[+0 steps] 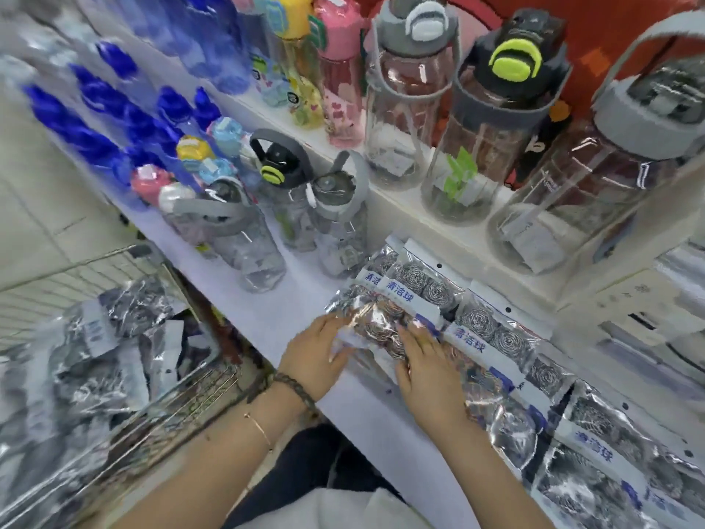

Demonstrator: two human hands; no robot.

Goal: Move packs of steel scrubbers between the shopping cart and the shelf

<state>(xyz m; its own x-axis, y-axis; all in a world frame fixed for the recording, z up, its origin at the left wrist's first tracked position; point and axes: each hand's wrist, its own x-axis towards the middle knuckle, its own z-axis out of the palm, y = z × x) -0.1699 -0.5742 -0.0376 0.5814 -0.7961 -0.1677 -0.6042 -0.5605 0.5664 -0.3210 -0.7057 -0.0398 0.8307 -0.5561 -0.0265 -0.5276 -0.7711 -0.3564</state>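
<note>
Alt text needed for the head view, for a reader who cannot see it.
Both hands, left hand and right hand, press on a pack of steel scrubbers on a white shelf, beside a row of similar packs. Clear water bottles stand behind, and a shopping cart at left holds more packs.
</note>
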